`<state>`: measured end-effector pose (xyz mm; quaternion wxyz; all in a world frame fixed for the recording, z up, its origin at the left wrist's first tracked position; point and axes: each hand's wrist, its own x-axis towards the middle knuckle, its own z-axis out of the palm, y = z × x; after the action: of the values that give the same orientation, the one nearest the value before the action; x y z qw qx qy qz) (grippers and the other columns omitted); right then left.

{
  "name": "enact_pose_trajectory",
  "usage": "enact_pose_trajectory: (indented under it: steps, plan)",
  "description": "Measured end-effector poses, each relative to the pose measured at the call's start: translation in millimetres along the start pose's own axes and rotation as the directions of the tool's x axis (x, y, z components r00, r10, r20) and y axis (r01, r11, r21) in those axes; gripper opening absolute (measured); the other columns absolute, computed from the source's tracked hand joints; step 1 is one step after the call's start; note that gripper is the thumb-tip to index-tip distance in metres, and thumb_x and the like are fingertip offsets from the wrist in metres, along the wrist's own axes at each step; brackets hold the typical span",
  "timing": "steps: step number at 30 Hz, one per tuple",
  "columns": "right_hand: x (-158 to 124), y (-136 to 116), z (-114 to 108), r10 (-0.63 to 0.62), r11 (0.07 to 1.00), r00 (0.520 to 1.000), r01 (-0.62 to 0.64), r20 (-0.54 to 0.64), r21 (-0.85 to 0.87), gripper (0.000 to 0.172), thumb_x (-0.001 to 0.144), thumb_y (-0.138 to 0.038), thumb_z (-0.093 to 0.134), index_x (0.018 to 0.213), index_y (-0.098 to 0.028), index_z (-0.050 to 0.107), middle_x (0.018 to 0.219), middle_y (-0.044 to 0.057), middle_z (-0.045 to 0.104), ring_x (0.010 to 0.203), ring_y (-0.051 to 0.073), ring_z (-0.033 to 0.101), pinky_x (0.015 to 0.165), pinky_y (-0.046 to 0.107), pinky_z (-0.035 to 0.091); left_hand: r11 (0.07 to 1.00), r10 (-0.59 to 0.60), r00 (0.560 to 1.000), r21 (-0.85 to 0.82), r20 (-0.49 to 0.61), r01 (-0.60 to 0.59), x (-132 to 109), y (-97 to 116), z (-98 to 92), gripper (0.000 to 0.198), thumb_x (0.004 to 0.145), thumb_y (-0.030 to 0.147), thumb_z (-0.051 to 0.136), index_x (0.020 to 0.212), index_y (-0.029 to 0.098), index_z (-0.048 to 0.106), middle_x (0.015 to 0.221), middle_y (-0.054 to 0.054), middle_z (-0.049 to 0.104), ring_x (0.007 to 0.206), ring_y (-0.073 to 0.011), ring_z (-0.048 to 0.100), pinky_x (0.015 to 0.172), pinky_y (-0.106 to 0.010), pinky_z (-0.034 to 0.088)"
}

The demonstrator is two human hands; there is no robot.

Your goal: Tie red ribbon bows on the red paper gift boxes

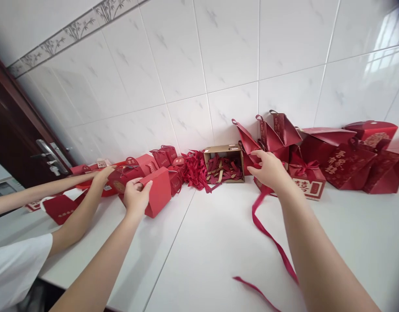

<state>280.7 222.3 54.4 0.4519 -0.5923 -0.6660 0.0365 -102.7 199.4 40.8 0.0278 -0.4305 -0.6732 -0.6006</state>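
My left hand (136, 197) grips the edge of a bright red gift box (158, 193), thumb on the near face, held above the white table (199, 247). Far to the right, my right hand (267, 170) reaches toward dark red gift boxes along the wall, thumb and forefinger apart; whether it touches the box behind it I cannot tell. Below that hand a long dark red ribbon (266, 229) trails across the table and passes behind my forearm. To the right of my wrist stands a box with a ribbon bow (312, 180).
A cardboard box (224, 148) lies with its open side facing me, holding dark red strips and gold pieces. Beside it is a heap of red ribbons (196, 169). At left, a co-worker's arms (77, 216) reach among more red boxes. A tiled wall (232, 52) bounds the back.
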Motion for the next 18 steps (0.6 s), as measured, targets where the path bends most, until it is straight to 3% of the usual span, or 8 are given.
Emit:
enact_pose_trajectory:
  steps: [3, 7, 9, 12, 15, 18]
  plan:
    - [1, -5, 26, -0.023, 0.978, 1.000, 0.024, -0.007, 0.208, 0.046, 0.076, -0.028, 0.063, 0.120, -0.016, 0.055, 0.110, 0.014, 0.061, 0.091, 0.024, 0.062, 0.083, 0.041, 0.050, 0.976, 0.196, 0.975, -0.123, 0.109, -0.182, -39, 18, 12.3, 0.059, 0.072, 0.029, 0.068, 0.124, 0.020, 0.041, 0.080, 0.001, 0.059, 0.080, -0.0155, 0.059, 0.077, -0.028, 0.048]
    - [-7, -22, 59, -0.295, 0.829, 0.949, 0.199, 0.107, 0.523, 0.054, 0.074, -0.029, 0.069, 0.124, -0.023, 0.051, 0.117, 0.010, 0.060, 0.107, 0.023, 0.058, 0.090, 0.039, 0.048, 0.906, 0.370, 0.882, -0.325, 0.292, -0.272, -87, 42, 41.5, 0.059, 0.076, 0.029, 0.067, 0.127, 0.023, 0.039, 0.075, 0.003, 0.057, 0.078, -0.0142, 0.058, 0.083, -0.029, 0.045]
    - [-11, -27, 73, -0.398, 0.778, 0.909, 0.263, 0.123, 0.571, 0.047, 0.075, -0.025, 0.068, 0.120, -0.024, 0.055, 0.119, 0.009, 0.059, 0.110, 0.022, 0.056, 0.092, 0.038, 0.047, 0.879, 0.387, 0.858, -0.418, 0.339, -0.231, -100, 47, 55.8, 0.054, 0.077, 0.028, 0.067, 0.125, 0.023, 0.042, 0.076, 0.002, 0.059, 0.081, -0.0146, 0.059, 0.084, -0.029, 0.045]
    - [-14, -28, 86, -0.408, 0.774, 0.895, 0.235, 0.180, 0.587, 0.033, 0.076, -0.022, 0.067, 0.108, -0.022, 0.062, 0.108, 0.007, 0.065, 0.098, 0.020, 0.061, 0.085, 0.036, 0.049, 0.842, 0.332, 0.879, -0.528, 0.343, -0.112, -108, 46, 68.1, 0.051, 0.078, 0.029, 0.066, 0.122, 0.022, 0.042, 0.080, 0.000, 0.062, 0.082, -0.0152, 0.060, 0.080, -0.028, 0.046]
    - [-15, -26, 92, -0.407, 0.766, 0.892, 0.217, 0.195, 0.605, 0.028, 0.075, -0.027, 0.070, 0.101, -0.020, 0.065, 0.100, 0.005, 0.068, 0.090, 0.018, 0.062, 0.083, 0.035, 0.049, 0.816, 0.295, 0.889, -0.576, 0.351, -0.044, -108, 40, 66.8, 0.051, 0.077, 0.030, 0.067, 0.121, 0.022, 0.042, 0.081, -0.001, 0.063, 0.082, -0.0151, 0.060, 0.077, -0.026, 0.046]
    - [-17, -26, 97, -0.465, 0.717, 0.869, 0.258, 0.170, 0.647, 0.033, 0.073, -0.031, 0.073, 0.104, -0.022, 0.066, 0.105, 0.006, 0.067, 0.095, 0.018, 0.060, 0.085, 0.033, 0.048, 0.788, 0.282, 0.894, -0.616, 0.347, -0.009, -107, 36, 57.0, 0.060, 0.077, 0.030, 0.069, 0.126, 0.025, 0.036, 0.079, 0.001, 0.062, 0.077, -0.0131, 0.059, 0.073, -0.024, 0.047]
